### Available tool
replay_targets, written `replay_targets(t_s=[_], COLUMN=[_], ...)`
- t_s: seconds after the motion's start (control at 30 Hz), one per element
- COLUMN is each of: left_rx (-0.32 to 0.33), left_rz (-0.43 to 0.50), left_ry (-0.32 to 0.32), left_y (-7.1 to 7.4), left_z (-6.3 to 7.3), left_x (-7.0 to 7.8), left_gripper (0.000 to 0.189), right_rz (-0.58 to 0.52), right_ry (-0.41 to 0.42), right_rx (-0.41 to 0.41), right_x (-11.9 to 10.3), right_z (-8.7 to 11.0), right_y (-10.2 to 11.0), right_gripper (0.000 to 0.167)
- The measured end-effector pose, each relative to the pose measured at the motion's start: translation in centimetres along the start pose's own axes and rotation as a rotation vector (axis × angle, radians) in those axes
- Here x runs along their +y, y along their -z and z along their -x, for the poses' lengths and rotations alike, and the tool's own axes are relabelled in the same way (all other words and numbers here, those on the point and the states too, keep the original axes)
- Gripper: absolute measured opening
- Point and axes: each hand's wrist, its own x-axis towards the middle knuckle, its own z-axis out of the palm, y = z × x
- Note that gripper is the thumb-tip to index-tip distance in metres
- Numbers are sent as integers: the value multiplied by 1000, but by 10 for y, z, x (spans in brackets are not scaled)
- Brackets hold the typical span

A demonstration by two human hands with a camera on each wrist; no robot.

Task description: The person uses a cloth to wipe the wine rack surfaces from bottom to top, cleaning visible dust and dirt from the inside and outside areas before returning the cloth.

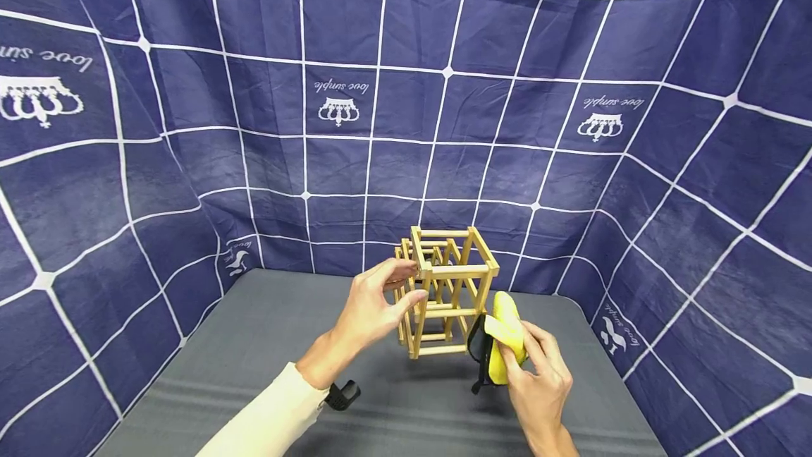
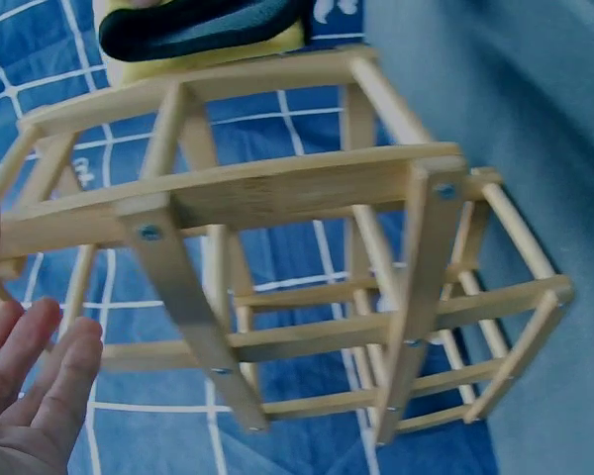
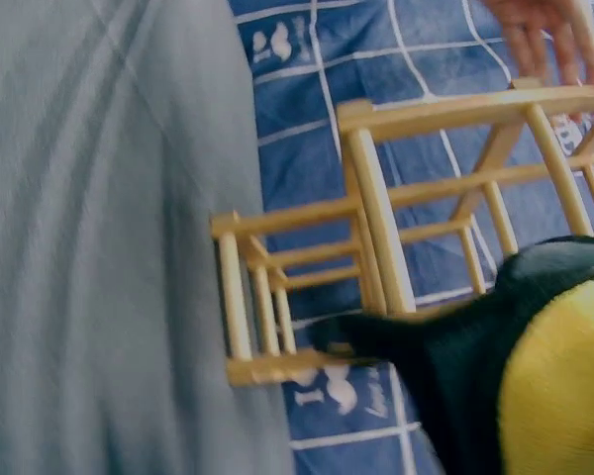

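Observation:
A light wooden rack (image 1: 453, 272) of slats and round dowels, with screw heads visible in the left wrist view, stands on the grey surface. My left hand (image 1: 371, 305) is at its upper left corner, thumb and fingers spread about the post. In the left wrist view those fingers (image 2: 64, 381) look fairly straight; whether they touch the wood I cannot tell. My right hand (image 1: 539, 376) grips a soft yellow-and-black item (image 1: 505, 309) just right of the rack. A black strap-like part hangs from it; its exact kind is unclear. In the right wrist view its yellow side (image 3: 564, 376) partly covers the rack.
A grey cloth-covered surface (image 1: 254, 351) lies under everything. Blue fabric with white grid lines (image 1: 406, 104) hangs behind and at both sides. Below my left wrist shows a black strap or mount (image 1: 342, 395).

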Motion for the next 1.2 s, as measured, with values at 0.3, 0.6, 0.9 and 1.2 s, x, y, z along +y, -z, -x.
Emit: replay_targets(t_s=[0.3, 0.6, 0.9, 1.2], left_rx=[20, -23, -34, -43], left_rz=[120, 186, 201, 159], left_ry=[62, 101, 109, 117], left_y=[6, 6, 6, 9], left_z=[-17, -22, -26, -25], left_x=[14, 23, 23, 23], left_gripper=[53, 44, 44, 42], right_rz=[44, 124, 311, 179], right_ry=[439, 427, 379, 238], right_rx=[-232, -402, -352, -391], right_x=[-12, -30, -28, -26], right_z=[-22, -18, -23, -28], right_y=[-21, -52, -44, -33], right_gripper=[31, 56, 64, 74])
